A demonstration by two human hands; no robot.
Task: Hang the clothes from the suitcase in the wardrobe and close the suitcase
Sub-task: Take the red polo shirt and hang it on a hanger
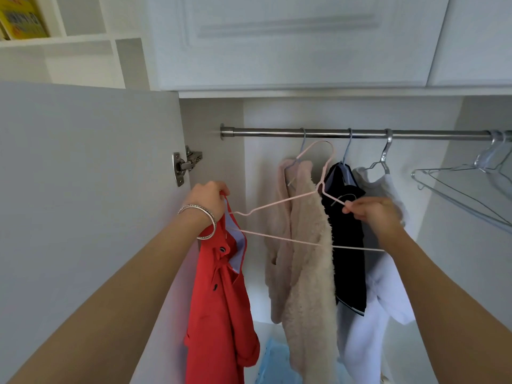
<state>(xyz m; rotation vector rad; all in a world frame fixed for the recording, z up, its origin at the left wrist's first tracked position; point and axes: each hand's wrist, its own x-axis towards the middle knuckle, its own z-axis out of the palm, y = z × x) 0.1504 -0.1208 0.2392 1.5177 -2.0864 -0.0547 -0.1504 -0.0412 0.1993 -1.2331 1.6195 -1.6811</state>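
1. Red button-front shirt with a pale blue collar lining [221,300] hangs from the left hand [207,202], which is clenched on its collar in front of the open wardrobe, left of the hung clothes.
2. Right hand [374,214] pinches the thin pink wire hanger [277,202] at its right shoulder; the far end of the hanger touches the shirt's collar.
3. To do this well, I judge the hanger's left arm should slide inside the neck opening first, then the right, with the collar held taut.
4. Steel wardrobe rail [263,132] has free room at its left end, the best spot.
5. Fluffy beige garment [307,259], black garment [346,259] and white garment [382,286] crowd the middle; the pink hook could snag them.
6. Empty wire hangers [457,184] sit far right; the suitcase is probably below, out of view.
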